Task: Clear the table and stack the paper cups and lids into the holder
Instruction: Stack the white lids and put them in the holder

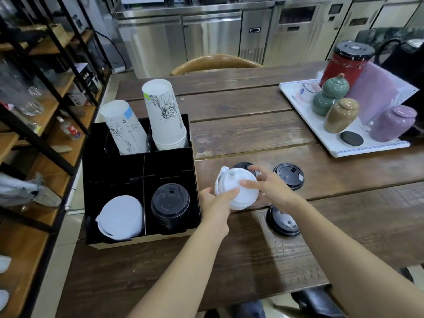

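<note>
A white lid (238,191) is held above the table between both hands. My left hand (215,203) grips its near left edge, and my right hand (270,187) holds its right side with the thumb on top. Three black lids lie on the table: one (289,176) to the right, one (243,166) partly hidden behind the white lid, one (283,222) under my right wrist. The black holder (114,171) stands to the left. It carries two upside-down stacks of paper cups (166,115) at the back, white lids (120,218) front left and black lids (171,204) front right.
A white tray (344,148) with ceramic jars and a red canister sits at the table's far right. A wooden chair back (213,61) stands behind the table. Shelving with glassware runs along the left. Steel counters line the back wall.
</note>
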Tool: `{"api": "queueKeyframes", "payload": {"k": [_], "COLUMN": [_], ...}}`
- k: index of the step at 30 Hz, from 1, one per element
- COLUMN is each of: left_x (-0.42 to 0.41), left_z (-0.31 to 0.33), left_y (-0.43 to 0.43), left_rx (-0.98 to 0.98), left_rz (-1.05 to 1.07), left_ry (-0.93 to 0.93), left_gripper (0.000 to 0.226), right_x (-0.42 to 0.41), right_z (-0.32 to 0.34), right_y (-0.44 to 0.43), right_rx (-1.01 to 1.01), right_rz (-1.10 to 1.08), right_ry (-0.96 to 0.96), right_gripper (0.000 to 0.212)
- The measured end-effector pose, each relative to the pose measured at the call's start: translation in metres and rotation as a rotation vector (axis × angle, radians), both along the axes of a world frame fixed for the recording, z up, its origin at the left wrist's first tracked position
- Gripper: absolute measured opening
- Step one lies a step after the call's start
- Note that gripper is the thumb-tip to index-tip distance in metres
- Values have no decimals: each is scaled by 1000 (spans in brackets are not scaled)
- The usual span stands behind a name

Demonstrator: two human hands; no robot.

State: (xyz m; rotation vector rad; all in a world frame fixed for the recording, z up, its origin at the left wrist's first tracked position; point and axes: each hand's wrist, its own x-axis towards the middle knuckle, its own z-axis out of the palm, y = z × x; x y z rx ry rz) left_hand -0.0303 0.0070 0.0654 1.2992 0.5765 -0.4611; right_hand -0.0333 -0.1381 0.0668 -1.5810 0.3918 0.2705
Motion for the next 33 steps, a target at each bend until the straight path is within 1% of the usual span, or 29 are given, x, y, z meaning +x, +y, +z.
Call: {"api": "queueKeyframes", "payload": {"k": [2,5,7,9,12,14,15,17,18,21,23,25,26,28,29,30,32,33], "left_x": [8,16,19,21,21,18,16,11,9,4,2,-1,-4,-8,-9,-10,-10,-10], "left_z": [19,45,58,68,79,83,85,86,86,85,78,68,63,50,45,40,30,26], "left_y": [8,27,42,58,85,105,115,137,148,181,201,218,224,233,236,237,240,240], "left_rx": [27,62,77,64,80,105,112,99,103,151,185,221,230,220,216,209,208,219], "left_rz": [-29,-82,-55,-9,54,95,111,145,162,206,255,277,277,278,286,300,316,321], "left_ry": [-122,-325,-395,-420,-432,-425,-423,-428,-421,-377,-321,-279,-258,-207,-186,-173,-155,-147], "left_gripper": [66,56,52,54,72,70,60,28,23,34,39,38,47,63,63,56,32,24], "right_x": [5,12,17,21,25,27,29,31,32,36,40,43,45,49,51,52,55,56], "right_z": [15,37,50,60,70,73,74,75,76,75,70,62,58,49,46,43,37,35], "right_y": [3,13,22,36,64,85,95,116,127,159,179,195,202,215,220,225,234,238], "right_rx": [18,26,12,14,17,-5,-14,-19,-20,-42,-86,-127,-150,-186,-207,-241,-331,-365], "right_rz": [-4,-60,-78,-46,13,62,93,160,191,275,341,382,390,385,386,394,437,462], "right_ry": [-88,-223,-301,-354,-386,-391,-389,-377,-368,-326,-272,-220,-207,-194,-192,-192,-196,-200], "right_gripper": [36,15,8,7,15,23,23,17,14,15,23,33,35,32,29,28,31,33]}}
